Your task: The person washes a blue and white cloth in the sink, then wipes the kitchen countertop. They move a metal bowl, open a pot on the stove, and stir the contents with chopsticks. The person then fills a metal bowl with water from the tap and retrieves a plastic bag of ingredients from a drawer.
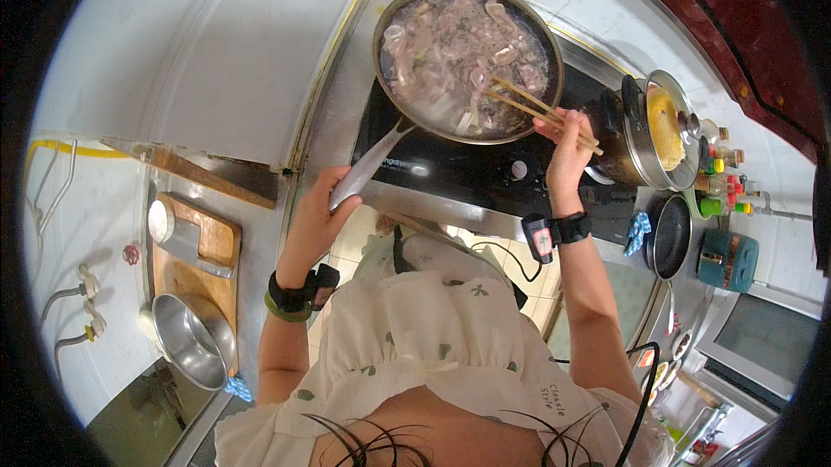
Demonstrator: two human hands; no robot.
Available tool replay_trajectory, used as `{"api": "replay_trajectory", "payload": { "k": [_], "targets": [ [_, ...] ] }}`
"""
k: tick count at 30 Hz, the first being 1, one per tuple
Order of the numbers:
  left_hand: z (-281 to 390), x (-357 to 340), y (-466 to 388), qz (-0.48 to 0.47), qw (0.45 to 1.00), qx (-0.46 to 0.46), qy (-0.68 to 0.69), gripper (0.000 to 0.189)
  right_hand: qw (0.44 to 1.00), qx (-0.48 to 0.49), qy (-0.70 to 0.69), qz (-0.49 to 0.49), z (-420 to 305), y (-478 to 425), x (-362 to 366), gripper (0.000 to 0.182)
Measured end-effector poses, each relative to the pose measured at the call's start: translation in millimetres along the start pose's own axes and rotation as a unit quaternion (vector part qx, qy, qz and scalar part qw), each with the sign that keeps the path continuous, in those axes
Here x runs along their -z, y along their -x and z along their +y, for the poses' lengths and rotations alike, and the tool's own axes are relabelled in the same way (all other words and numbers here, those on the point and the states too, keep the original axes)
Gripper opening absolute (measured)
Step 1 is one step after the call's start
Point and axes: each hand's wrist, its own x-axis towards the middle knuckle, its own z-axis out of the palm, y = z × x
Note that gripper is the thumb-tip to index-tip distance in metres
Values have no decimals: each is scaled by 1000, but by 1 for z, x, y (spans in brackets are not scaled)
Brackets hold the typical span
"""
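A wide frying pan [387,87] sits over the left part of a black glass cooktop [454,171]. Thin slices of greyish-pink meat [454,32] fill it, mixed with pale pieces that look like onion, in some liquid. My left hand [324,207] grips the pan's grey handle [370,165], which points down and left toward me. In my right hand [568,136] is a pair of wooden chopsticks [529,103]. Their tips reach into the meat at the right of the pan, around a pale piece.
Right of the cooktop stands a pot with a glass lid [672,129], something yellow showing through. Beyond are sauce bottles [717,184], a small black pan [672,236] and a green appliance [727,260]. At left, a cleaver [185,243] and a steel bowl [195,340] rest on a wooden cutting board [188,272].
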Motion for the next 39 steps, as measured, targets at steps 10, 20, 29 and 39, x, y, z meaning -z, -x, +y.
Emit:
{"api": "replay_trajectory", "payload": {
  "k": [10, 20, 29, 39],
  "targets": [
    [3, 0, 0, 2, 1000, -8, 3, 36, 989, -114, -90, 20, 4, -11, 10, 30],
    [3, 1, 0, 9, 999, -38, -2, 36, 997, -31, -61, 26, 9, -11, -4, 28],
    [1, 0, -1, 13, 999, -42, 3, 36, 998, 43, 24, -24, -27, 7, -9, 25],
    [6, 2, -2, 3, 999, -42, 10, 34, 992, 74, 50, -92, -30, 19, -16, 22]
  ]
}}
